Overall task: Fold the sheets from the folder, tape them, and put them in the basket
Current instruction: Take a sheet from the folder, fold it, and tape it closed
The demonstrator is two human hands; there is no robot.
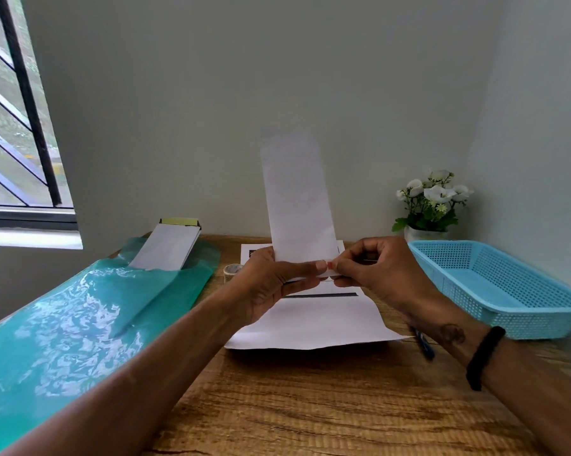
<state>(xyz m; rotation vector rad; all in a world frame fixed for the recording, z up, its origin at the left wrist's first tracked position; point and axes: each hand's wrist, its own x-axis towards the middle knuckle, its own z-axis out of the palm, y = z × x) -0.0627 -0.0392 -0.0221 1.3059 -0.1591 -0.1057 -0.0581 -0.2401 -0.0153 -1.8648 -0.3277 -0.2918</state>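
A folded white sheet [295, 195] stands upright above the desk as a long narrow strip. My left hand [271, 284] grips its lower end from the left, thumb laid across the front. My right hand [373, 268] pinches the same lower edge at its right corner, fingertip to my left thumb. Under my hands lies a flat white sheet [320, 324] with a dark printed bar. A roll of clear tape [232, 270] sits just left of my left hand, partly hidden. The green folder [80, 324] lies open at the left. The light-blue mesh basket [507, 291] stands at the right and holds nothing.
A stack of white sheets [169, 246] leans out of the folder's far end against a small box. A pot of white flowers [432, 205] stands in the back right corner. A blue pen [424, 345] lies under my right wrist. A window is at the left.
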